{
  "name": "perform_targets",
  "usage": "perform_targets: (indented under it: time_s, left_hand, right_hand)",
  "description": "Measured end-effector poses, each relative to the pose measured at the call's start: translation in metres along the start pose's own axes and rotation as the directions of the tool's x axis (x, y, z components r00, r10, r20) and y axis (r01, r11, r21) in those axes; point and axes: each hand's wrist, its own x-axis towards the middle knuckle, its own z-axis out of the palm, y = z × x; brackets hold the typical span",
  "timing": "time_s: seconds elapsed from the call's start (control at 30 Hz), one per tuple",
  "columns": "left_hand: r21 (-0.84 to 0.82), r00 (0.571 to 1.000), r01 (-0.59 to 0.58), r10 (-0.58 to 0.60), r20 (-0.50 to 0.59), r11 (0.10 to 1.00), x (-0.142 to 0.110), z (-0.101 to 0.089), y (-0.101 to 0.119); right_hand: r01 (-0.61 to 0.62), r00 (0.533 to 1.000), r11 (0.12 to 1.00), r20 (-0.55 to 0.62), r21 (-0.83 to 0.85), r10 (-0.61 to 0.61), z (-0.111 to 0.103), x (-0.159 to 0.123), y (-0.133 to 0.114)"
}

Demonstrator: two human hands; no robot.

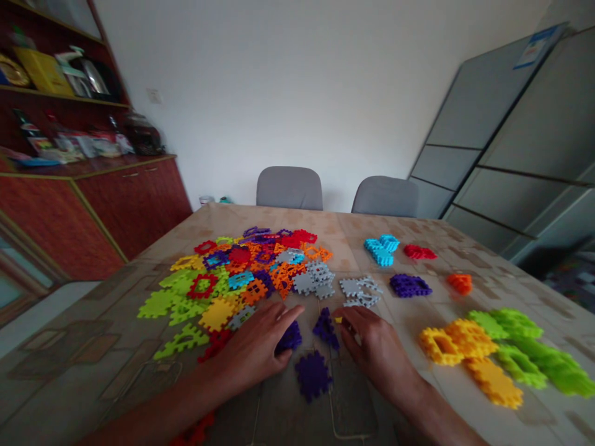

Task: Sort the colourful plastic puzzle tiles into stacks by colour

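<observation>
My left hand (258, 347) rests on the table with curled fingers over a purple interlocking tile (290, 337). My right hand (372, 344) lies just right of it, fingers bent around another purple tile (325, 328) and a small yellow bit I cannot make out. A third purple tile (312, 375) lies flat between my wrists. A big mixed pile of coloured tiles (242, 272) spreads ahead of my left hand.
Sorted groups lie to the right: grey tiles (360, 290), purple (409, 285), cyan (381, 249), red (419, 251), orange (460, 282), yellow (469, 350) and green (530, 347). Two grey chairs (290, 188) stand at the far edge. A wooden sideboard (93, 198) is left.
</observation>
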Motion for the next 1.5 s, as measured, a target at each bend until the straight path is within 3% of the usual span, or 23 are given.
perform_targets:
  time_s: [0.27, 0.47, 0.57, 0.7, 0.83, 1.13, 1.33, 1.5]
  left_hand:
    - [0.032, 0.999, 0.035, -0.034, -0.039, 0.999, 0.001, 0.001, 0.004]
    - [0.062, 0.999, 0.032, -0.029, -0.045, 0.998, -0.001, -0.005, 0.002]
    - [0.097, 0.995, 0.046, -0.037, -0.087, 0.994, 0.01, -0.019, -0.01]
    - [0.157, 0.977, 0.159, -0.133, -0.166, 0.975, 0.036, -0.037, -0.043]
    - [0.164, 0.98, 0.183, -0.167, -0.106, 0.969, 0.047, -0.042, -0.069]
    - [-0.032, 0.997, 0.014, -0.012, 0.071, 0.999, 0.008, -0.051, -0.076]
    - [-0.153, 0.995, -0.027, 0.041, 0.09, 0.988, -0.01, -0.064, -0.098]
    - [-0.093, 0.999, -0.028, 0.032, 0.043, 0.995, -0.01, -0.069, -0.105]
  right_hand:
    - [-0.118, 0.983, 0.992, 0.136, -0.034, 0.122, 0.01, -0.002, -0.01]
    - [-0.142, 0.961, 0.986, 0.226, -0.091, 0.16, 0.015, -0.002, -0.017]
    - [-0.152, 0.953, 0.983, 0.25, -0.099, 0.172, 0.014, 0.0, -0.018]
    - [-0.166, 0.94, 0.979, 0.282, -0.12, 0.194, 0.011, 0.002, -0.019]
    - [-0.152, 0.938, 0.982, 0.296, -0.111, 0.179, 0.008, 0.002, -0.021]
    - [-0.131, 0.942, 0.983, 0.294, -0.127, 0.164, 0.01, 0.001, -0.019]
    - [-0.1, 0.951, 0.986, 0.278, -0.132, 0.133, 0.012, 0.0, -0.016]
    - [-0.102, 0.941, 0.985, 0.306, -0.141, 0.141, 0.011, 0.0, -0.015]
